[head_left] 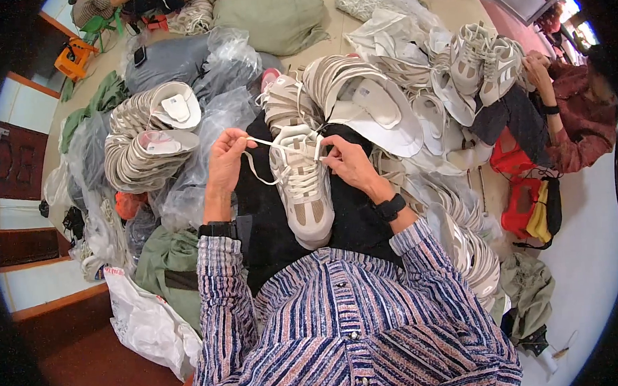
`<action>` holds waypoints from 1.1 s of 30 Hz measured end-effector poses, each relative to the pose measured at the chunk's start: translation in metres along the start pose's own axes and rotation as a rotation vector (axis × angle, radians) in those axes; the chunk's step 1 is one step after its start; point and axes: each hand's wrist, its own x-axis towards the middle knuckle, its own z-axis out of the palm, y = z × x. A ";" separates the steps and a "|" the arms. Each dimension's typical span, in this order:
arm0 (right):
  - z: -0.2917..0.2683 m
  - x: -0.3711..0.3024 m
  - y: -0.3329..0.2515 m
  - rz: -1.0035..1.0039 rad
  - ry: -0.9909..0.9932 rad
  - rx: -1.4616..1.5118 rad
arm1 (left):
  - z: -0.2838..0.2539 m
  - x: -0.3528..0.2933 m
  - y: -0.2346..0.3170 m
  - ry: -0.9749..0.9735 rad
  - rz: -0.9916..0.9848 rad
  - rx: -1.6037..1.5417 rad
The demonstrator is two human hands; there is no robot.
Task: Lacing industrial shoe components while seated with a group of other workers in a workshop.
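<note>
A beige and white sneaker (301, 193) rests on the dark cloth over my lap, its toe toward me and its laces partly threaded. Pinched between the fingertips of my left hand (225, 159) is the white shoelace (269, 142), drawn out to the left of the shoe's collar, with a loop hanging below. At the right side of the collar, my right hand (347, 160) is closed with its fingertips at the upper eyelets; what they grip there is too small to make out. Just beyond the collar lie stacked shoe uppers (288, 104).
Nested shoe uppers (135, 149) stand at the left, and a larger fanned stack (360, 101) lies ahead on the right. Clear plastic bags (230, 117) surround them. At the far right another person (574, 112) sits by a pair of sneakers (486, 61) and a red stool (520, 204).
</note>
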 end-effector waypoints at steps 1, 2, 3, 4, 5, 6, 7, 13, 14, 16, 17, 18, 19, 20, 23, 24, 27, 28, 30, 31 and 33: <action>0.000 0.000 0.002 0.003 0.003 -0.002 | 0.001 -0.002 0.005 -0.002 0.026 0.007; 0.000 -0.001 0.005 0.059 0.004 0.033 | 0.003 -0.002 0.008 -0.004 0.051 0.014; 0.002 -0.001 0.004 0.112 -0.001 0.071 | 0.002 -0.004 0.010 -0.025 0.067 0.026; 0.003 -0.002 0.004 0.113 -0.003 0.071 | 0.001 -0.005 0.012 -0.023 0.066 0.026; 0.004 -0.003 0.004 0.110 0.010 0.075 | 0.001 -0.007 0.013 -0.020 0.069 0.029; 0.004 -0.003 0.001 0.107 0.026 0.078 | 0.001 -0.007 0.013 -0.021 0.072 0.030; 0.004 -0.003 -0.001 0.108 0.027 0.077 | -0.002 -0.007 0.012 -0.021 0.071 0.029; 0.007 -0.003 -0.003 0.132 0.023 0.160 | -0.021 -0.019 0.019 0.009 -0.030 0.170; 0.008 -0.003 -0.002 0.136 0.037 0.164 | -0.027 -0.020 0.019 0.011 -0.106 0.523; 0.008 -0.003 -0.001 0.144 0.051 0.169 | -0.019 -0.020 0.023 0.012 -0.185 0.877; 0.008 -0.003 0.001 0.141 0.050 0.163 | -0.010 -0.019 0.020 0.010 0.061 1.130; 0.007 -0.004 0.001 0.138 0.049 0.157 | 0.006 -0.017 0.021 0.007 0.320 1.373; 0.007 -0.005 0.002 0.140 0.049 0.158 | 0.021 -0.010 0.020 -0.045 0.460 1.329; 0.006 -0.006 0.002 0.158 0.048 0.170 | 0.040 -0.003 0.019 -0.145 0.509 1.324; 0.005 -0.005 -0.003 0.173 0.039 0.198 | 0.077 0.001 0.002 -0.282 0.524 1.484; 0.005 -0.006 -0.003 0.180 0.038 0.211 | 0.081 0.003 -0.004 -0.317 0.531 1.598; 0.005 -0.006 -0.003 0.192 0.022 0.251 | 0.078 0.007 -0.015 -0.367 0.474 1.586; 0.005 -0.006 -0.003 0.197 0.027 0.255 | 0.078 0.007 -0.016 -0.376 0.473 1.585; 0.004 -0.007 -0.001 0.173 0.032 0.254 | 0.078 0.009 -0.015 -0.374 0.286 1.414; 0.005 -0.006 0.001 0.176 0.037 0.258 | 0.079 0.009 -0.014 -0.379 0.307 1.392; 0.006 -0.004 0.004 0.148 0.059 0.221 | 0.081 0.010 -0.010 -0.395 0.317 1.371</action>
